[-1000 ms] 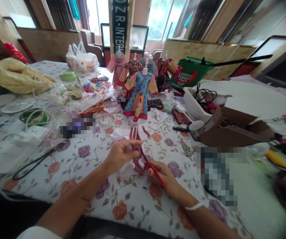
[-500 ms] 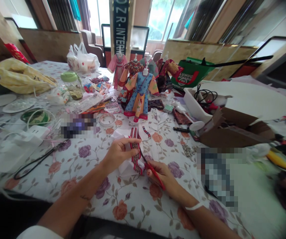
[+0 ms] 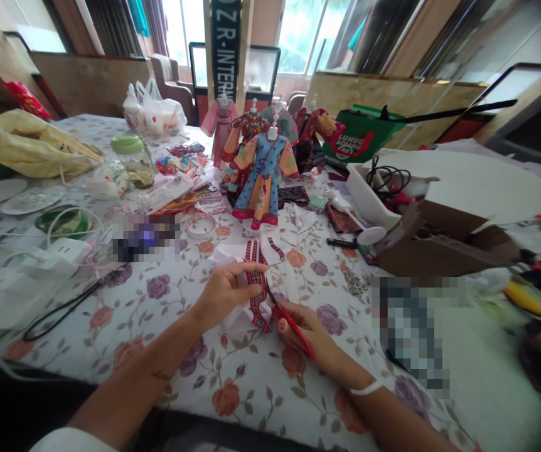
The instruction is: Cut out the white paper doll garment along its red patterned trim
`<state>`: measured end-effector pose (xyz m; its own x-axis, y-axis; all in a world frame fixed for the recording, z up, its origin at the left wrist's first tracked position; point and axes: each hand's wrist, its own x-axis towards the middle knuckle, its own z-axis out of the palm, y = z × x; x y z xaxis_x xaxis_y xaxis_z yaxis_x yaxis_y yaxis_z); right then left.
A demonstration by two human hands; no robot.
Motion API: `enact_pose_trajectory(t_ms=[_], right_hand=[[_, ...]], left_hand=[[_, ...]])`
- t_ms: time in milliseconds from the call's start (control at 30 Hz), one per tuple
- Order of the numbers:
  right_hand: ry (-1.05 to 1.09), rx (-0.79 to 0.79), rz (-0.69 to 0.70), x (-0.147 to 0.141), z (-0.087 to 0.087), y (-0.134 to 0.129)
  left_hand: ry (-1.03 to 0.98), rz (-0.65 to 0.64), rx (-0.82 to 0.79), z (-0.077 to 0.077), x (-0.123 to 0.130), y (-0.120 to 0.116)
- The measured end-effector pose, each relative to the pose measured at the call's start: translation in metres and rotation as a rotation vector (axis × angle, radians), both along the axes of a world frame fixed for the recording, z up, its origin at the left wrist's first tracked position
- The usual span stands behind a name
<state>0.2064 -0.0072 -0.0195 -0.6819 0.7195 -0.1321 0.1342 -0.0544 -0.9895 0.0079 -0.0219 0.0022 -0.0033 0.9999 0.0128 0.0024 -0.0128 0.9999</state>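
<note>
My left hand [image 3: 226, 292] pinches a white fabric piece with red patterned trim [image 3: 257, 301] near the table's middle. Red-handled scissors [image 3: 297, 331] are in my right hand [image 3: 310, 339], their dark blades pointing up and left along the trim's right edge. The blade tips lie close to my left fingertips. A smaller strip with curved red trim [image 3: 275, 248] rests just beyond my left fingers. Behind the fabric stands a small blue and orange dress on a doll-sized stand [image 3: 262, 179].
More miniature dresses stand behind, a pink one [image 3: 220, 129] among them. On the left are a green-lidded jar [image 3: 133, 160], a tape roll [image 3: 201, 225] and a white charger [image 3: 66, 254]. An open cardboard box [image 3: 440, 248] and white tray [image 3: 369, 194] sit right.
The view has shifted very slightly. My hands, the scissors and the fabric stay in nearly the same place.
</note>
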Motion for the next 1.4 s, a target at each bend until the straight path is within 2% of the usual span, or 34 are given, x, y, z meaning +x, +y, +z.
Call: enact_pose_trajectory(t_ms=[433, 633, 1400], right_hand=[[-0.007, 0.021, -0.029, 0.0003, -0.0008, -0.0011], [-0.013, 0.029, -0.018, 0.0002, 0.0009, 0.0000], [-0.018, 0.044, -0.048, -0.0003, 0.0011, -0.0020]], left_hand=[[-0.056, 0.002, -0.023, -0.0018, 0.0032, -0.0005], [-0.118, -0.015, -0.051, 0.0020, 0.0036, -0.0013], [-0.062, 0.000, -0.007, -0.0045, 0.0036, -0.0011]])
